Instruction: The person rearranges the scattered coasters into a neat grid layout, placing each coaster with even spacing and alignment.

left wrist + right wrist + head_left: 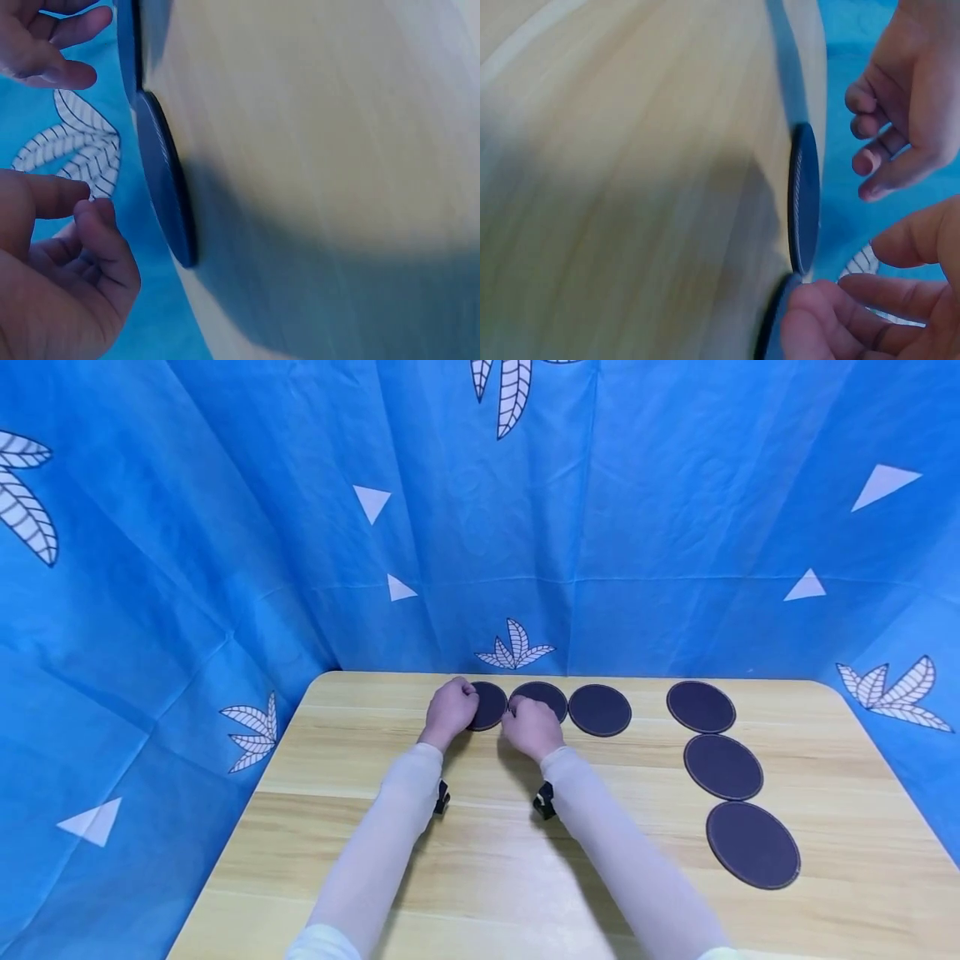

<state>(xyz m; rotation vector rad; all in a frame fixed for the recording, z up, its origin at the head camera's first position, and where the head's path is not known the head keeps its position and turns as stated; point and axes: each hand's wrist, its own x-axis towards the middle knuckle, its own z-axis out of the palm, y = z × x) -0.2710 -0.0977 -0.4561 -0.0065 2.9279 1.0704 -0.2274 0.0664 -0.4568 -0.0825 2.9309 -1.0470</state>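
Note:
Several dark round coasters with stitched rims lie flat on the wooden table. At the back, the left coaster (491, 707), the middle coaster (547, 695) and the right coaster (600, 710) form a row, edges meeting or nearly so. My left hand (452, 706) is at the left coaster's outer side, fingers loosely bent; in the left wrist view the left hand (64, 281) has thumb and index tips together with nothing between them. My right hand (534, 728) partly covers the middle coaster. In the right wrist view, the right hand's fingertips (802, 319) overlap that coaster's edge; contact is unclear.
On the right side, a far coaster (701, 707), a centre coaster (723, 767) and a near coaster (753, 845) line up towards the front. A blue patterned cloth (480, 543) hangs directly behind the table (480, 877) and along its sides.

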